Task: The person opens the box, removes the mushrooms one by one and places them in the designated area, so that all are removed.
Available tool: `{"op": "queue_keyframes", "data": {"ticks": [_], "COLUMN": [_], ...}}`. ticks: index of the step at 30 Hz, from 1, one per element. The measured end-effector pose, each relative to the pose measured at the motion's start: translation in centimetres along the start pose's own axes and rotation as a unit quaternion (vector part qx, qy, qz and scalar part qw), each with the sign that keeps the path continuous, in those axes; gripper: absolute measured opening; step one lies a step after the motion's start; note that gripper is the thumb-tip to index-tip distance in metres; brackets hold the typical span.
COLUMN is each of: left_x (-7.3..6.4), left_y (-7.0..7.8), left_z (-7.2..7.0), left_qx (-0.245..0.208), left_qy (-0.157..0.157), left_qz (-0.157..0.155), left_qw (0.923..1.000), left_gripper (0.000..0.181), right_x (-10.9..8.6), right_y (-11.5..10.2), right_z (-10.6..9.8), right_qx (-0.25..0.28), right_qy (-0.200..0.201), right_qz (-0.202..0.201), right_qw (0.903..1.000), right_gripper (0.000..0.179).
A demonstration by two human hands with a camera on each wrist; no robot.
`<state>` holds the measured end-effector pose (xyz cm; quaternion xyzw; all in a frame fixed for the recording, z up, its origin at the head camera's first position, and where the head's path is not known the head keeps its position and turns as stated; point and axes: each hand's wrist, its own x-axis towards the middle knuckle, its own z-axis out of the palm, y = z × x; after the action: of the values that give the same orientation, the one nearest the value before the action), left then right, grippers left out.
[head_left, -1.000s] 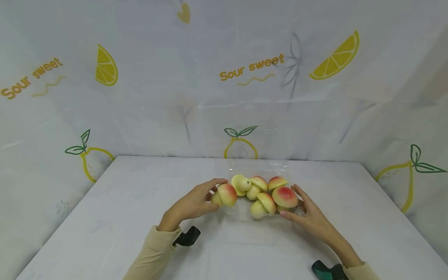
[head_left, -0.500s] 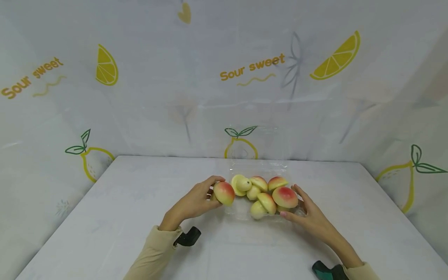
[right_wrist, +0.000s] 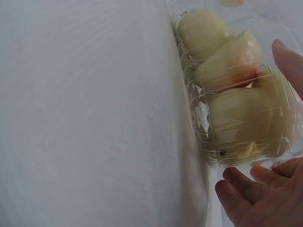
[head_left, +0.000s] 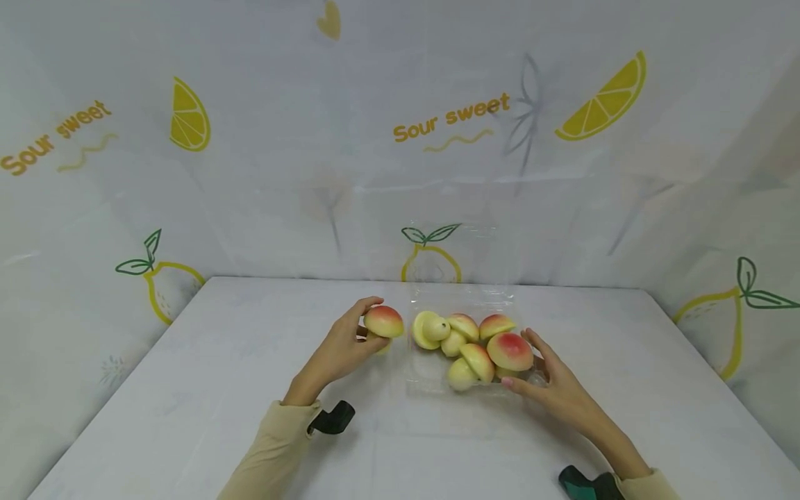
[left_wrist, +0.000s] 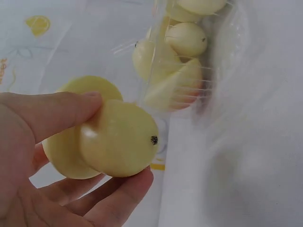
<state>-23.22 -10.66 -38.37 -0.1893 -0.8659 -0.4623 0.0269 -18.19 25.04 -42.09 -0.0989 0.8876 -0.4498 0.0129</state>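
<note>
My left hand [head_left: 340, 354] holds a toy mushroom [head_left: 384, 321] just left of a clear plastic box [head_left: 428, 386]. Its cap, red on top and yellow below, faces up in the head view. From the left wrist view, the thumb lies along the cap's underside beside the round pale stem [left_wrist: 120, 139], which has a dark spot; fingers support it from below. My right hand [head_left: 559, 392] grips the box's right end, thumb at the front and fingers at the side. Several similar mushrooms [head_left: 510, 352] lie jumbled inside the box, some with caps tilted or turned over.
The box's clear lid [head_left: 462, 300] stands raised at the back, near the table's far edge. A white cloth covers the table [head_left: 206, 389]. Behind it hangs a white curtain [head_left: 269, 194] printed with lemons and lettering.
My left hand has carried its mushroom left and away from the box, turning it so the red cap faces up. My right hand and the other mushrooms have stayed in place.
</note>
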Motion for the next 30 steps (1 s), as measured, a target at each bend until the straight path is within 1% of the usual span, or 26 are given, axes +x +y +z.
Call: {"op": "queue_keyframes", "data": {"ticks": [8, 14, 20, 22, 25, 30], "left_x": [0.5, 1.2, 2.3, 2.6, 3.0, 3.6], "left_y": [-1.6, -2.7, -4.0, -4.4, -4.9, -5.2], "left_z": [-0.2, -0.9, -1.3, -1.3, -1.4, -1.4], "left_qx": [0.002, 0.011, 0.021, 0.026, 0.029, 0.036], "left_qy": [0.044, 0.058, 0.081, 0.082, 0.074, 0.058], "left_qz": [-0.032, -0.067, -0.098, -0.102, -0.114, -0.130], "left_qw": [0.9985, 0.9960, 0.9917, 0.9911, 0.9903, 0.9892], "left_gripper": [0.060, 0.061, 0.061, 0.061, 0.061, 0.061], "right_x": [0.1, 0.1, 0.1, 0.1, 0.0, 0.1], "right_y": [0.0, 0.0, 0.2, 0.2, 0.2, 0.1], "right_z": [0.0, 0.0, 0.0, 0.0, 0.0, 0.0], "right_qx": [-0.002, 0.001, 0.002, 0.003, 0.005, 0.007], "right_qy": [-0.004, -0.007, -0.007, -0.008, -0.007, -0.006], "right_qz": [-0.002, -0.001, 0.003, 0.005, 0.008, 0.007], "right_qw": [1.0000, 1.0000, 1.0000, 1.0000, 0.9999, 0.9999], "right_gripper": [0.098, 0.099, 0.099, 0.099, 0.099, 0.098]}}
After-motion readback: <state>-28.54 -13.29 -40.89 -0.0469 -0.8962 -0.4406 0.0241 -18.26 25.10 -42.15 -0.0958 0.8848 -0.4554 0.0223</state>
